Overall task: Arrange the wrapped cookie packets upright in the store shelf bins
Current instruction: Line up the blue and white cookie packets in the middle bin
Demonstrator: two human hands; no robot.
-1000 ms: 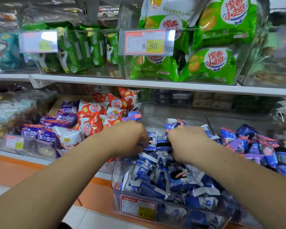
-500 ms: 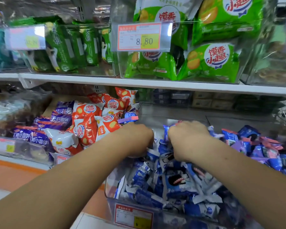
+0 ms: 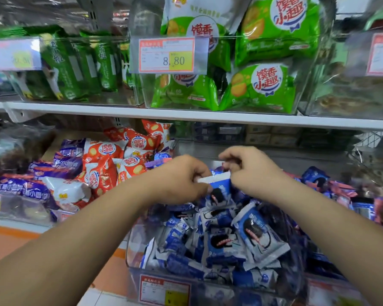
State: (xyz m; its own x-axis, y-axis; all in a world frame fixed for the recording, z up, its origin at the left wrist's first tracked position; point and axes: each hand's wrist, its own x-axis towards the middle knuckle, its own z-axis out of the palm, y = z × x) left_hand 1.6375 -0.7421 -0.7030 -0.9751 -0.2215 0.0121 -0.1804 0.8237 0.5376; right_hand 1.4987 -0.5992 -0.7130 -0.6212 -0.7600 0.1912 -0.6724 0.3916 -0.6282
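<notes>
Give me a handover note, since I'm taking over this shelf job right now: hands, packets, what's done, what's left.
Hands: the left hand pinches the top seal of one blue-and-white packet; the right hand appears to pinch its top right corner.
Things: that packet is held upright over the back of the clear bin.
Done: no tidy upright row shows in the bin.
Left: the loose packets lie tilted and heaped; set the held one down upright, then stand the others up.
</notes>
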